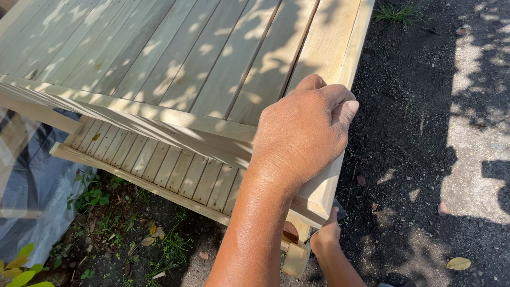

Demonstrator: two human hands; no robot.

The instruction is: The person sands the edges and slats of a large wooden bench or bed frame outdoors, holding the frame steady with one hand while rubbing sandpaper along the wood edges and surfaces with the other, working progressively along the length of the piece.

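Observation:
A large pale wooden slatted panel (175, 64) lies flat outdoors, in dappled shade. My left hand (303, 133) rests on its right edge rail (340, 48) near the front corner, fingers curled over the rail's outer side. Below that corner my right hand (325, 235) reaches up from under the panel and pinches a small dark thin object (339, 208) against the rail's underside. The wood hides most of that object, so I cannot tell what it is. A short wooden block (295, 255) sits under the corner beside my right hand.
Dark soil (404, 133) with dry leaves lies to the right, with a sunlit pale patch (478, 133) beyond it. A grey plastic sheet (32, 180) and weeds (90, 196) are on the ground at the lower left, under the panel's front edge.

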